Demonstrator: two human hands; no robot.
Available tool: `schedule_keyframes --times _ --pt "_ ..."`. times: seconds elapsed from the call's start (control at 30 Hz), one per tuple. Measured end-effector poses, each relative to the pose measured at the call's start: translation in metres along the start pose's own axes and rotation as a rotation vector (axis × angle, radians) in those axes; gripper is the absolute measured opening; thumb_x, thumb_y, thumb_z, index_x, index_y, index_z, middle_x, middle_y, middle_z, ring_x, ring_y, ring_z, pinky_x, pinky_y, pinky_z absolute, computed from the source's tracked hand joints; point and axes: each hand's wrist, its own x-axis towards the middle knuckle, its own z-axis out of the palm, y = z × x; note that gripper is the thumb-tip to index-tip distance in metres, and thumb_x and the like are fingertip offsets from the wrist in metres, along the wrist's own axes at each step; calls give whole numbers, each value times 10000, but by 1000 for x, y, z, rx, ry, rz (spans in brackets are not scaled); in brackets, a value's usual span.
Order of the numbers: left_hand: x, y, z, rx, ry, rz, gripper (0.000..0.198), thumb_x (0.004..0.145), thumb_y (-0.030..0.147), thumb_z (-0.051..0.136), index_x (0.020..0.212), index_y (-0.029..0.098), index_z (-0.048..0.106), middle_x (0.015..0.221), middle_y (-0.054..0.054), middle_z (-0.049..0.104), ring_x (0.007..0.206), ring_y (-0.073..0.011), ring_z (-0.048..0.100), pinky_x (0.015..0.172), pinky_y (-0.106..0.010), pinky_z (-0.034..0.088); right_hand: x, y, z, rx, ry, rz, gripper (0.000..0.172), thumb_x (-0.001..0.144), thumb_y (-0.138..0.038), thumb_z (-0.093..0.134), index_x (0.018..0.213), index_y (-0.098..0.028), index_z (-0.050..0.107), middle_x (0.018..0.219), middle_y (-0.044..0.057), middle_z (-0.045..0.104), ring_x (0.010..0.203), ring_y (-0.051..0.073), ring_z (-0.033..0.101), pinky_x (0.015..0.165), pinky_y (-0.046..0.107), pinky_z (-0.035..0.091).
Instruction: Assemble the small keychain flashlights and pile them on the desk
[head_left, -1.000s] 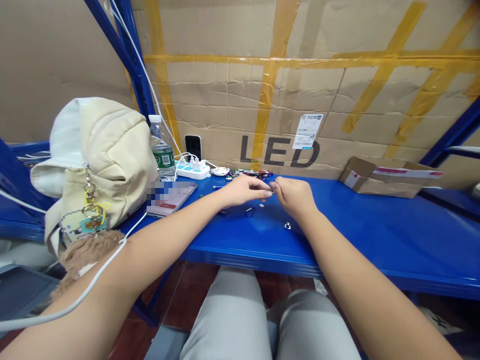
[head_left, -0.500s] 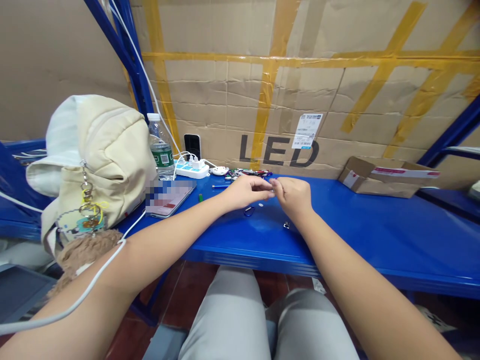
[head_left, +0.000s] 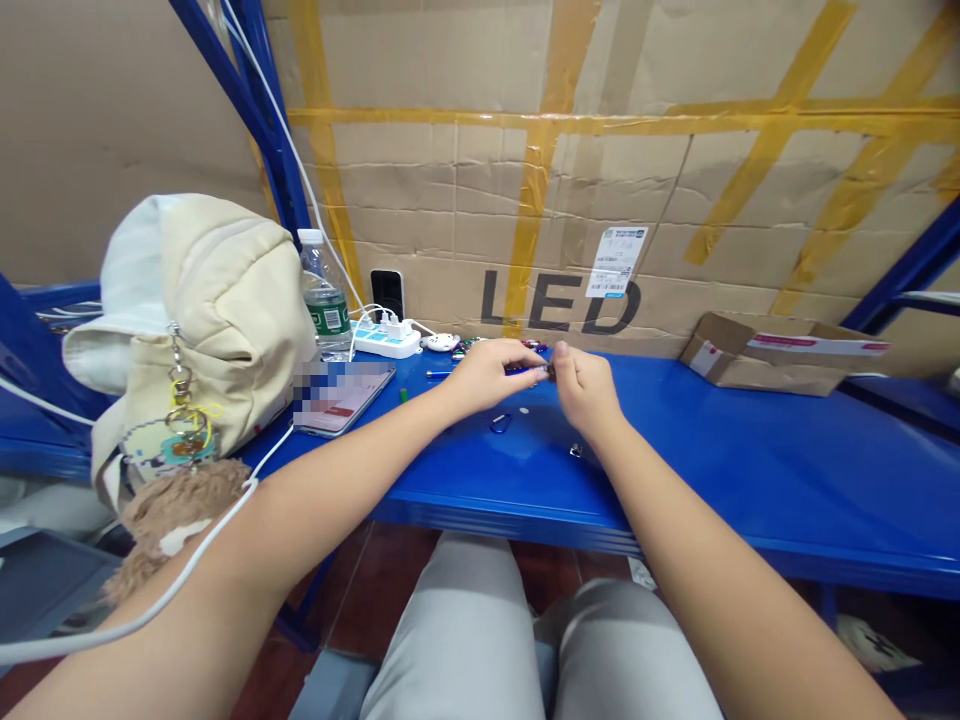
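Note:
Both hands meet over the blue shelf. My left hand pinches a small dark blue piece, too small to name, with its fingers closed. My right hand is closed too and pinches the other end of the same piece at the fingertips. Below the hands lie a small blue carabiner, a tiny white bit and a small metal clip. A pile of coloured carabiners lies just beyond the hands against the cardboard.
A cream bag with key charms fills the left end of the shelf, with a phone, a water bottle and a white power strip beside it. An open cardboard box sits at the right. A white cable crosses my left arm.
Both hands have lifted slightly and moved a little away from me, still pinched together. The dark piece between the fingertips shows more clearly now.

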Motion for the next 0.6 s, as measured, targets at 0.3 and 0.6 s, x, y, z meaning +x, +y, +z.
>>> schedule_keyframes --times 0.3,0.6 --pt "-4 -26 -25 -162 -302 -225 253 759 336 607 882 134 697 778 -43 682 729 -133 612 713 -263 462 1 -4 -2 -373 -345 -239 269 931 -328 318 1015 -194 535 933 66 662 748 174 595 577 253 302" --pt "-5 -18 -22 -317 -376 -303 288 763 369 621 904 128 692 804 -46 662 725 -121 594 721 -261 449 0 2 0 -505 -257 -373 397 939 -388 268 802 -161 563 751 67 654 632 147 548 528 265 205"
